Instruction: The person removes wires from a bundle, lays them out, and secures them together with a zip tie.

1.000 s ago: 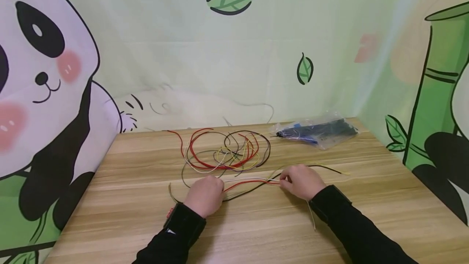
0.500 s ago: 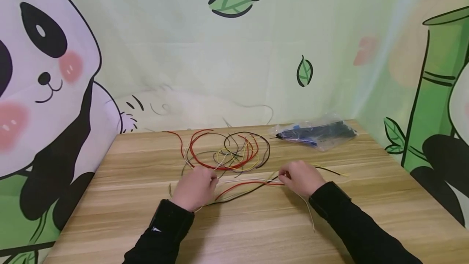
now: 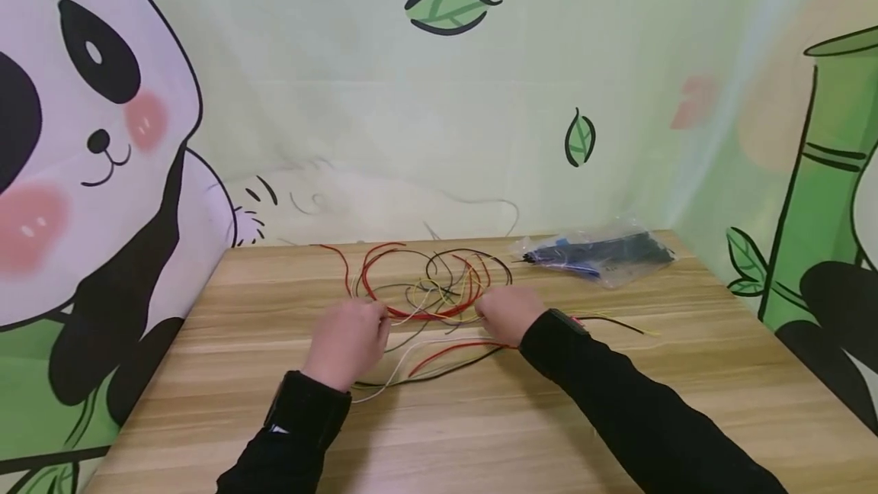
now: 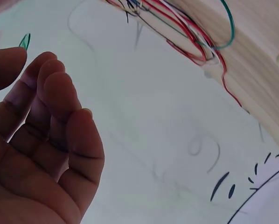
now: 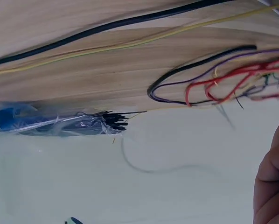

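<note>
Three thin plastic-coated wires lie on the near side of the pale wood-grain table (image 3: 480,441): a white wire (image 3: 439,341), a red wire (image 3: 466,344) and a black wire (image 3: 425,379). A slender yellow wire (image 5: 149,40) runs beside the black one in the right wrist view. Behind them, a looping tangle of red, black, yellow and white wires (image 3: 411,316). Setting the front wires apart likely keeps them from snagging in it.

Left hand (image 3: 346,341): raised before the tangle's left side, fingers loosely curved, thumb near the fingertips; no wire seen in its grasp. Right hand (image 3: 509,312): at the tangle's right side, probably there to reach its wires. Fingertips unclear; cannot tell whether they pinch anything.

Clear plastic bag (image 3: 624,261) with a dark bundle inside, far right, presumably left out of the way.

Against half a second ago: right hand has left the front wires' right end and gone inward and farther off, to the tangle. Left hand has shifted slightly outward. White wire now bows toward the near side, slacker. Bag unmoved.
</note>
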### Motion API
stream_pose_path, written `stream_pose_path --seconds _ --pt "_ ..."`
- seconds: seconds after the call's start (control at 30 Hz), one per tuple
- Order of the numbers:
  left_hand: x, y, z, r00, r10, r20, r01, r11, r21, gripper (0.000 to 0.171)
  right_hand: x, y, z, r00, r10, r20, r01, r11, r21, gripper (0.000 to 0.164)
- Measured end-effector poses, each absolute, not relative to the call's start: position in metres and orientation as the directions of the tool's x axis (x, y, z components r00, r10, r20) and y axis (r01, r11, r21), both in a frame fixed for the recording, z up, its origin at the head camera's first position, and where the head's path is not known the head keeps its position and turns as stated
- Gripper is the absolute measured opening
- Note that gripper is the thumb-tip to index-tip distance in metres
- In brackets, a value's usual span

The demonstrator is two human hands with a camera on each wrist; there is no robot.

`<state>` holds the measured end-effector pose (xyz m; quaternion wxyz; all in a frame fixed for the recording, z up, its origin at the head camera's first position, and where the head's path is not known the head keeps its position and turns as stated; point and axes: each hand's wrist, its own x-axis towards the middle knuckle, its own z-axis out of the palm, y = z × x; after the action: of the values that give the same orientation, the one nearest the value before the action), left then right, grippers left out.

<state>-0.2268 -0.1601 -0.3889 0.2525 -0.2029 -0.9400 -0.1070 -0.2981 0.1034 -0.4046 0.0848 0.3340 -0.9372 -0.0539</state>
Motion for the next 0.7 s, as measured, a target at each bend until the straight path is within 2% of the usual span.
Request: stream_pose_path --seconds 0.2,0.37,0.53,0.7 --pt "-0.224 -0.15 -0.4 -0.772 0.369 0.517 0.485 0.868 0.105 0.008 -0.31 0.088 -0.422 -0.753 -0.654 0.066 -0.594 0.72 0.358 0.015" --pt "-0.223 -0.142 -0.407 -0.782 0.414 0.465 0.503 0.86 0.081 0.015 -0.319 0.087 -0.426 -0.752 -0.66 0.002 -0.587 0.67 0.453 0.016" --pt "-0.226 -0.137 -0.409 -0.775 0.493 0.395 0.528 0.849 -0.023 0.022 -0.324 0.085 -0.424 -0.703 -0.711 -0.016 -0.627 0.608 0.488 0.014" --pt "-0.232 -0.127 -0.397 -0.77 0.548 0.327 0.558 0.826 -0.072 0.018 -0.325 0.086 -0.419 -0.649 -0.761 0.001 -0.668 0.57 0.479 0.008"
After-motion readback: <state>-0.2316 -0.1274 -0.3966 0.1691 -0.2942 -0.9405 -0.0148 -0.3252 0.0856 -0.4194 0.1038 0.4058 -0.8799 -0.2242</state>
